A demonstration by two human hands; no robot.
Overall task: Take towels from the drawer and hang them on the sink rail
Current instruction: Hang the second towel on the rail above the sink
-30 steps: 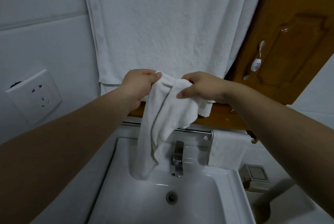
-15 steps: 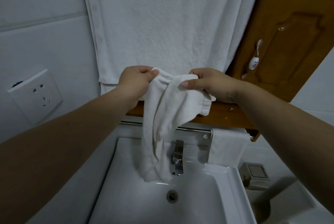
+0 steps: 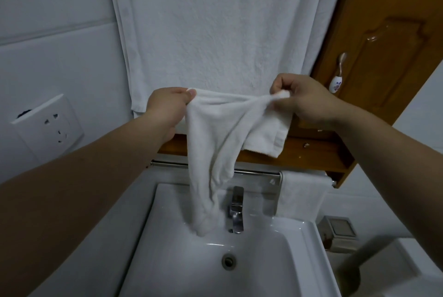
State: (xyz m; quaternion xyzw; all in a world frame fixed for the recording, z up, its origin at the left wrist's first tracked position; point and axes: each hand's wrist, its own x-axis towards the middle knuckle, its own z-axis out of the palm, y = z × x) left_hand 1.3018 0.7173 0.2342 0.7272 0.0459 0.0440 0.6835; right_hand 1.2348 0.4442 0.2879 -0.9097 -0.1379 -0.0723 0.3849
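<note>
A big white bath towel (image 3: 223, 28) hangs flat on the wall. Wooden cabinet door (image 3: 393, 40) at right, with a porcelain-tipped handle (image 3: 336, 74). Wall socket (image 3: 49, 126) at left. Chrome tap (image 3: 236, 210) stands above the drain (image 3: 228, 260).

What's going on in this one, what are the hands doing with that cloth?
A person holds a small white towel over the sink. The left hand pinches one top corner, and the right hand pinches the other, so the top edge is pulled out between them. The rest hangs bunched down beside the tap. It is not yet on the rail, where another towel already hangs at the right end.
</note>
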